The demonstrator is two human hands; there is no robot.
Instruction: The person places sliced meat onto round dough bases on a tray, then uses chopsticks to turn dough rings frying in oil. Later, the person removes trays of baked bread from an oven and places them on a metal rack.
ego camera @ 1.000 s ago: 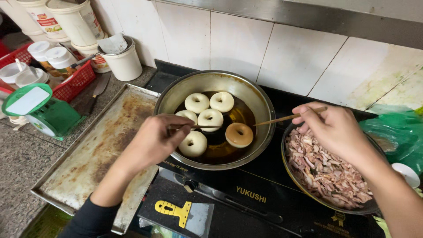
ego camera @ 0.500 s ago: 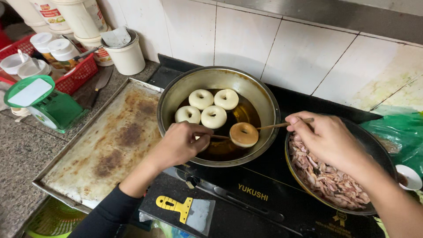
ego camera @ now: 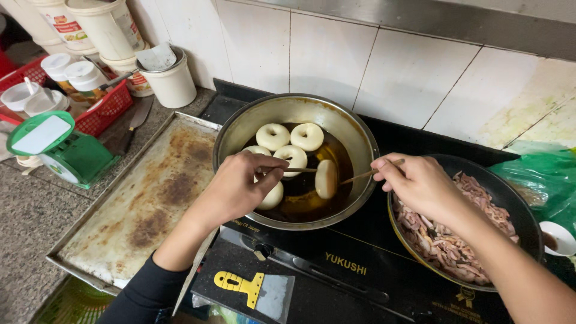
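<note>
Doughnut (ego camera: 326, 178) stands on edge in oil, centre of metal pan (ego camera: 240, 129), caught between two sticks. Left hand (ego camera: 243, 183) pinched on left stick (ego camera: 298, 170), right hand (ego camera: 420, 183) pinched on right stick (ego camera: 360, 174). Tip it over gently, keep sticks low, avoid splash, do not push neighbour rings (ego camera: 290, 137).

Single head-mounted view, angled steeply down and forward from close above the stove (ego camera: 336, 264), facing the tiled wall (ego camera: 336, 54). No second view.

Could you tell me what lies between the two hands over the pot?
In the head view, a doughnut tipped on edge lies between the left hand and right hand.
</note>
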